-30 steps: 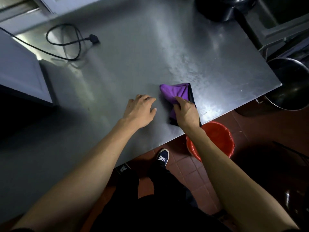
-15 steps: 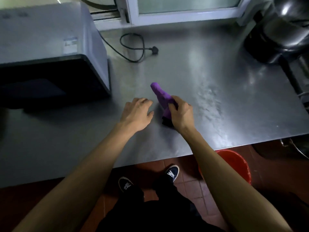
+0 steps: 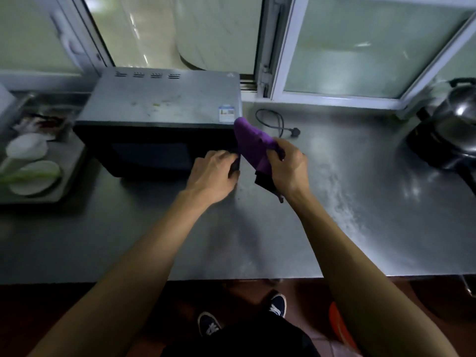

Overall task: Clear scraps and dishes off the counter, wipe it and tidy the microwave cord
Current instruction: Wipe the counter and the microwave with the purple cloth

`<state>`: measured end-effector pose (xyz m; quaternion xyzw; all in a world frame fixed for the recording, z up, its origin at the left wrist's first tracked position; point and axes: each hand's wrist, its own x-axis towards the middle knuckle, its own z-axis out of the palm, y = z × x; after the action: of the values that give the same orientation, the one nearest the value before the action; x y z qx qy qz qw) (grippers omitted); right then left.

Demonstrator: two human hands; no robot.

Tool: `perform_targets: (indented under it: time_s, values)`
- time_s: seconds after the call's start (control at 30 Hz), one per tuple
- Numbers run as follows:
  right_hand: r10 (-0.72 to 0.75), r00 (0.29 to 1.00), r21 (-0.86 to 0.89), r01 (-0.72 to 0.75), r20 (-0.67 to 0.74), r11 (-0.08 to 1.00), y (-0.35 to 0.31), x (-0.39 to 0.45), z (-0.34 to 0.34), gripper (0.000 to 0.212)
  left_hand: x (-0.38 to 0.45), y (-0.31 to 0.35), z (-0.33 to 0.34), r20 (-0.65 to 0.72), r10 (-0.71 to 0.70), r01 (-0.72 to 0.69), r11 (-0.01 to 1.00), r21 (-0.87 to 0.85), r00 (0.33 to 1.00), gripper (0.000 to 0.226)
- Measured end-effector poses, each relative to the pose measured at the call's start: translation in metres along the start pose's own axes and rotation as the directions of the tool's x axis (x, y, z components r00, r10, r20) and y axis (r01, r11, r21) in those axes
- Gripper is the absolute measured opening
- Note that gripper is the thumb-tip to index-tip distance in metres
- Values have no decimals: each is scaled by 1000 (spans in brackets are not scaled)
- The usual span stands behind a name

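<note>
My right hand [image 3: 289, 168] grips a purple cloth [image 3: 251, 145] with a dark underside, lifted off the steel counter [image 3: 360, 202] and held up beside the microwave's right front corner. My left hand [image 3: 213, 173] is curled against the lower right corner of the microwave [image 3: 159, 124], its fingers on the dark front edge. The microwave's black cord [image 3: 275, 122] lies looped on the counter behind the cloth, its plug [image 3: 295, 131] loose near the window sill. Small scraps dot the microwave's top.
A tray with white dishes [image 3: 28, 166] stands left of the microwave. A shiny metal pot on a black cooker [image 3: 453, 132] occupies the counter's right end. Sliding windows [image 3: 360, 47] run behind. A red bucket [image 3: 340, 328] sits on the floor near my feet.
My right hand lifted the purple cloth off the counter and carried it up and back toward the microwave. My left hand left the counter and reached the microwave's corner. My head tilted up.
</note>
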<state>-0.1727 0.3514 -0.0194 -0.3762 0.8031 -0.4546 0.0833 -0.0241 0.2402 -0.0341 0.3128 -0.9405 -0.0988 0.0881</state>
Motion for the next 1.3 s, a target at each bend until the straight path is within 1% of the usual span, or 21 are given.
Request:
perform_targets:
  time_s: [0.23,0.4,0.53,0.73,0.87,1.03,1.1,1.17,1.23,1.3]
  values:
    - [-69,997,50,68,17,996,-63,32,20,19,-3,-52,-35,-83,-66,66,998,-11,994,47]
    - [-130,991,86,132,-26,988,-89,68,31,23,16,-77,-51,-114,-99,98,995,-11,988,45]
    - [-122,993,135,120,5,984,-97,100,43,27,41,-91,-61,-113,-117,120,993,17,987,46]
    - [-101,994,208,108,-48,972,-94,153,60,28,80,-100,-65,-93,-143,147,988,43,985,46]
    - [-110,992,178,118,-59,977,-91,173,76,28,96,-109,-63,-70,-152,156,986,56,986,46]
    - [-138,990,25,137,38,990,-81,173,109,25,107,-125,-59,-47,-145,147,987,59,988,43]
    - [-136,989,-1,137,62,991,-77,168,124,25,109,-134,-58,-36,-134,136,989,61,990,41]
    - [-105,992,-12,106,77,994,-75,165,139,23,108,-146,-57,-27,-120,121,991,59,992,40]
    - [-56,996,-16,57,63,998,-76,166,150,22,108,-158,-57,-20,-106,106,993,45,994,41]
    - [-39,998,-30,40,48,999,-81,168,159,22,108,-172,-59,-14,-91,92,995,28,996,42]
